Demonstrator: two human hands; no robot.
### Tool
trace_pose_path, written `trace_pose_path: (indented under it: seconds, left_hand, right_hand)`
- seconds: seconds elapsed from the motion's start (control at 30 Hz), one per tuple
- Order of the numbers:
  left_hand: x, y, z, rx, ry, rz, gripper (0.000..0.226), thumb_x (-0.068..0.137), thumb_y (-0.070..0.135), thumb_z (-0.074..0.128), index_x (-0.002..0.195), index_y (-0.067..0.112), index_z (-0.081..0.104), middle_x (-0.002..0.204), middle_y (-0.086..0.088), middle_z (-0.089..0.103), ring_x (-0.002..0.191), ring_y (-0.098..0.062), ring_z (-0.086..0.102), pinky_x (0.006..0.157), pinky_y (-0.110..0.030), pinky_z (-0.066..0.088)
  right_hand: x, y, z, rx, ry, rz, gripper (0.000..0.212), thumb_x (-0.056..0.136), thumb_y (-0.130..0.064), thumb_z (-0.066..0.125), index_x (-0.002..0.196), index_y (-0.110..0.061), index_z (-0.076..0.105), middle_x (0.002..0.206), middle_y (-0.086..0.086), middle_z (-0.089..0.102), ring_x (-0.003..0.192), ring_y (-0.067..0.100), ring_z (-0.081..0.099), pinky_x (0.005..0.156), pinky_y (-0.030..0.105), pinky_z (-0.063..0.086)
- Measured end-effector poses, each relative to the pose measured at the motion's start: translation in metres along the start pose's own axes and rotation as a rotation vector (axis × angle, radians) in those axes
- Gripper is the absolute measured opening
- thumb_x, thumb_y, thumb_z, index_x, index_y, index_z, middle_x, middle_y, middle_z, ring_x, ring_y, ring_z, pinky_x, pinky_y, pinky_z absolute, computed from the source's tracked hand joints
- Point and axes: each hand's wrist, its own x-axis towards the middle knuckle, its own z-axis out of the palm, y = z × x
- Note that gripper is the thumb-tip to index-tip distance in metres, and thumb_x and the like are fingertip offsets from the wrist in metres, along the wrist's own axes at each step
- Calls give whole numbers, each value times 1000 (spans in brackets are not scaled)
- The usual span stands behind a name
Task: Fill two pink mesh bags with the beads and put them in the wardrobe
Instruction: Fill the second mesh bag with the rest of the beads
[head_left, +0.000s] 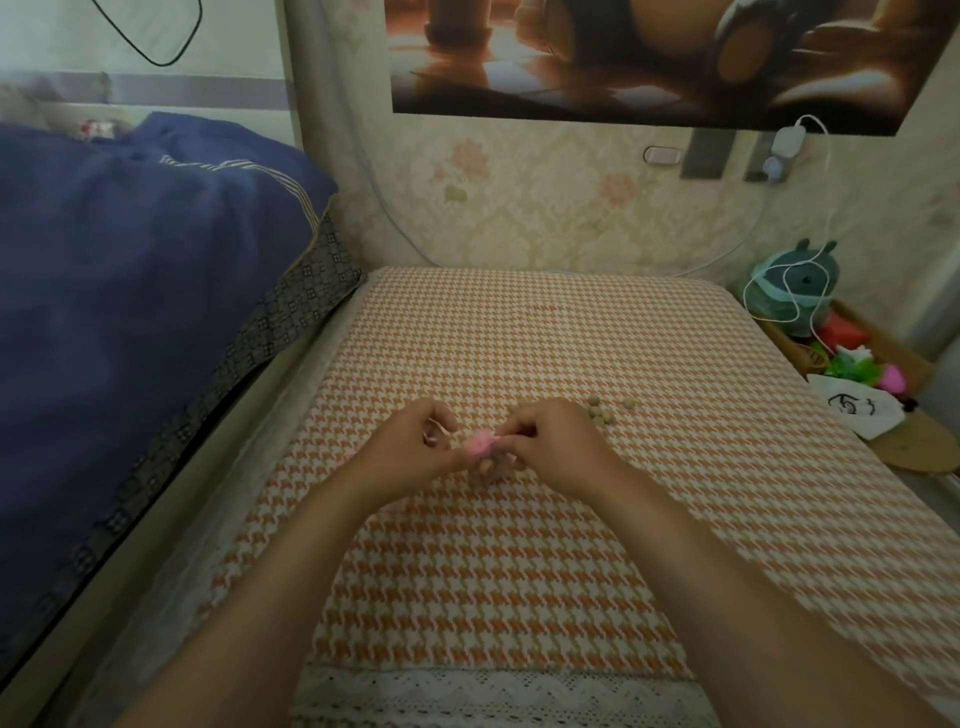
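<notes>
A small pink mesh bag (477, 446) hangs between my two hands, just above the orange houndstooth cloth (519, 571). My left hand (415, 441) pinches its thin drawstring on the left side. From the right, my right hand (550, 441) pinches the bag's gathered mouth. Several round tan beads (600, 413) lie loose on the cloth just right of my right hand, with one bead (630, 405) a little apart. A second bag and the wardrobe are not in view.
A blue quilt (130, 286) covers the bed on the left. On the right, a tray (878, 338) holds a green plush toy (795, 286), colourful items and a white pouch (857, 410). White charger cables (826, 208) hang from the wall.
</notes>
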Motion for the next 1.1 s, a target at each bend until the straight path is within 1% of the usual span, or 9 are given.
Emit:
trace_pose_path:
  seconds: [0.1,0.2,0.33,0.5,0.63,0.73,0.9,1.0,1.1]
  left_hand:
    - [-3,-3,6,302,-11,58,15,88,31,74,99,23,68,72,7,56,61,-7,49,56,-21,38]
    - [-1,-2,9,385,9,112,15,94,31,68,85,20,73,66,11,54,60,-4,46,54,-19,32]
    - [3,-2,3,290,43,110,28,96,29,65,69,23,61,65,7,54,59,-7,47,55,-22,34]
    - [5,0,-3,153,109,131,32,95,27,65,64,22,59,66,4,57,60,-10,51,57,-28,40]
    - [7,-7,-18,67,168,65,21,93,26,65,76,16,69,86,-1,70,78,-13,64,68,-30,51]
    - [7,-15,-22,-87,180,-49,22,96,21,62,82,7,71,86,-11,74,75,-23,72,63,-34,60]
    - [14,-34,-23,-100,241,-141,24,92,24,64,75,9,75,81,-11,75,81,-28,72,76,-49,61]
    - [17,-39,-24,0,215,-145,23,96,26,58,94,12,76,93,-8,76,86,-21,70,82,-40,59]
    - [19,-37,-28,87,188,-118,37,99,28,55,134,17,62,136,-1,62,121,-19,59,103,-33,47]
  right_hand:
    - [2,-3,0,-4,4,23,17,92,-24,72,76,-28,76,75,-10,70,71,8,67,70,29,57]
    - [1,-5,1,18,16,46,19,92,-24,71,74,-26,75,74,-10,70,70,8,67,68,29,56]
    - [2,-5,3,6,47,90,18,93,-27,69,76,-21,72,78,-10,66,73,6,59,62,22,41]
    - [8,-15,9,196,94,221,16,98,-23,62,87,-14,70,93,1,72,87,19,67,71,31,51]
    - [11,-24,18,459,3,310,19,102,-19,57,97,-4,67,93,11,76,76,25,77,69,44,61]
    - [17,-27,34,517,-34,392,18,102,-19,56,97,-5,67,97,15,75,72,28,77,61,42,62]
    - [30,-29,60,604,-11,510,19,103,-18,52,104,-5,66,99,17,73,70,29,76,55,39,61]
    - [33,-30,69,589,-7,482,20,101,-21,58,113,-9,68,100,14,75,79,26,77,61,39,63]
    - [33,-32,70,508,-29,429,34,97,-28,66,128,-13,65,100,10,74,75,22,73,64,39,62]
